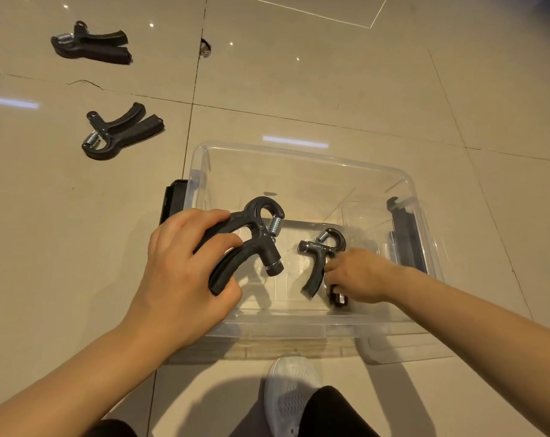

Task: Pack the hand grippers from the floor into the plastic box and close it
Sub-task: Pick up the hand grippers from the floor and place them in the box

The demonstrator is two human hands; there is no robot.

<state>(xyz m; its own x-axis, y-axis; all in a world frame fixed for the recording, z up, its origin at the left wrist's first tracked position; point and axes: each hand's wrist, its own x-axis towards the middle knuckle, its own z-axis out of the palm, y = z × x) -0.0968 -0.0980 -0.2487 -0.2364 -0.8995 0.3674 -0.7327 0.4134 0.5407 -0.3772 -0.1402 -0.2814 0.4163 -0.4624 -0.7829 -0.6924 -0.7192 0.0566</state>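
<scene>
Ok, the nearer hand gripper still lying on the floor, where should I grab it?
Take the nearer floor gripper by its two handles, which splay toward the plastic box. Come from above on that right-hand side; the spring and hooked head point left, away from you, and offer little to wrap fingers around.

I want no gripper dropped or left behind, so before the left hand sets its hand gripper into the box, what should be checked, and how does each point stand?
1. Left hand has a firm hold on its hand gripper: ok, fingers curl round both handles.
2. Plastic box is open: ok, no lid on top.
3. Free floor space in the box under the left hand's gripper: ok, that side looks bare.
4. Right hand clear of the drop spot: ok, it holds the smaller-looking gripper further right.
5. All grippers collected: not ok, at least two lie on the tiles.
6. Lid within reach: cannot tell.
</scene>
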